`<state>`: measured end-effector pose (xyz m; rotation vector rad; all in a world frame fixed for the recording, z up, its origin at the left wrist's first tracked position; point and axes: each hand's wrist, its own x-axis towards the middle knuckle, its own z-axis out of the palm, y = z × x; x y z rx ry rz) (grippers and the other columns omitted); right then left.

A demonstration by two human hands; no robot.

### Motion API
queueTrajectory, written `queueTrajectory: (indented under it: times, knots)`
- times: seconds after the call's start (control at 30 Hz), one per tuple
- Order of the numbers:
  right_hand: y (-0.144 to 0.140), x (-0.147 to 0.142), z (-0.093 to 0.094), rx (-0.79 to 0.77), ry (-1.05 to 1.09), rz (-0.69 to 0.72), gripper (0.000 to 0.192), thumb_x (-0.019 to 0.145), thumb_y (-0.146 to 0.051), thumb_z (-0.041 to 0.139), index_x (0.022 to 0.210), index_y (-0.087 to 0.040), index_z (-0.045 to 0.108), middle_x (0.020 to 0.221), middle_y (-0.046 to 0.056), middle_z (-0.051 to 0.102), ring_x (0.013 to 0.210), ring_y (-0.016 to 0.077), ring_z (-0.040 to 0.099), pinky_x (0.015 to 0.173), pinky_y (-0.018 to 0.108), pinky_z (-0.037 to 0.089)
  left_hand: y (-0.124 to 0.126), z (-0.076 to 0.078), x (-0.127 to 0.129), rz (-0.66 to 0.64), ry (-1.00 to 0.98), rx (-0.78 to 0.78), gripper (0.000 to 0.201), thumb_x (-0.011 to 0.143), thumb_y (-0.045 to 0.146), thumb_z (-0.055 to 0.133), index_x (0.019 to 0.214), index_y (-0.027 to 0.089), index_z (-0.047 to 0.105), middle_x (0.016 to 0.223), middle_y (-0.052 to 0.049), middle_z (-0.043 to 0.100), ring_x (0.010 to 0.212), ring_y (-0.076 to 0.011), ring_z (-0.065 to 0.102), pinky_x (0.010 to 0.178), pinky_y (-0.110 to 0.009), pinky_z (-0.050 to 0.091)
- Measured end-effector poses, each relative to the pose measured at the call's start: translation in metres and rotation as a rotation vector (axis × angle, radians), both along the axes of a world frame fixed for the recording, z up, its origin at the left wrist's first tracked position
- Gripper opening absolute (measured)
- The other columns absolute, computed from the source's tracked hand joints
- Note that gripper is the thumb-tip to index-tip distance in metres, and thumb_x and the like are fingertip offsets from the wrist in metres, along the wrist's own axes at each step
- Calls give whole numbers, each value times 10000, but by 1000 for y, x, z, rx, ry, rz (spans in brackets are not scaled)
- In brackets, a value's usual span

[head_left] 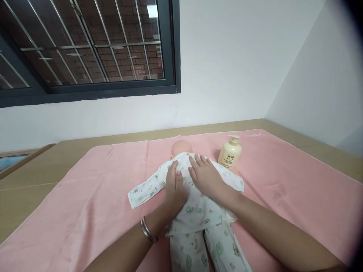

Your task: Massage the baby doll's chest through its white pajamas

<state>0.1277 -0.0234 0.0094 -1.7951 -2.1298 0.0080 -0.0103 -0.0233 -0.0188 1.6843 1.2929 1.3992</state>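
A baby doll (pixel 181 147) lies on a pink blanket, the back of its bald head toward the wall. It wears a white printed long-sleeved top (pixel 198 213) and matching trousers (pixel 189 251). My right hand (pixel 205 174) rests flat on the upper back of the top, fingers stretched out. Along the left side of the doll's torso lies my left hand (pixel 175 189), turned on edge with its fingers extended and its palm against the top. A silver bangle (pixel 148 230) circles my left wrist. Neither hand grips anything.
A pale yellow pump bottle (pixel 230 152) stands just beyond the doll's right-hand sleeve. The pink blanket (pixel 93 189) covers most of a wooden surface (pixel 31 192). Behind it rise a white wall (pixel 227 75) and a dark-framed window (pixel 113 88) with metal bars.
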Motion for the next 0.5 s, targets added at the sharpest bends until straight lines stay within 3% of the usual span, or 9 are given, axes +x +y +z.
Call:
queueTrajectory:
  times: [0.07,0.13,0.23,0.37,0.5]
  knots:
    - [-18,-11,0,45,-64,92,524,957,-277,334,1451,-107,367,1515,179,327,1417,360,238,1129,569,206,1,1,-1,22,-32,-34,439,984,412,307,1335,208,473,1417,-92,479,1328,-238,419,1142,-457,317]
    - [-31,-19,2,67,-70,290,526,942,-252,371,1462,-169,357,1524,112,338,1441,335,174,1145,576,170,2,1,-2,22,-52,-76,435,983,430,312,1341,235,463,1422,-77,476,1324,-234,426,1133,-458,333]
    - [-30,-19,6,56,-25,458,509,929,-227,397,1437,-261,398,1488,21,417,1451,291,151,1163,583,105,5,-4,-3,13,-10,-56,451,984,434,308,1384,255,417,1461,-66,436,1351,-232,397,1142,-470,316]
    - [-9,-12,5,47,58,355,487,947,-210,328,1424,-243,419,1500,21,397,1428,227,246,1172,508,146,13,-15,-2,22,171,109,466,978,378,316,1393,192,416,1473,-105,421,1379,-251,357,1167,-505,253]
    - [9,-6,-1,34,100,243,504,950,-285,355,1449,-219,379,1535,42,326,1435,239,226,1164,493,169,18,-21,-1,30,299,166,465,973,334,304,1377,143,433,1462,-130,433,1382,-256,350,1165,-523,246]
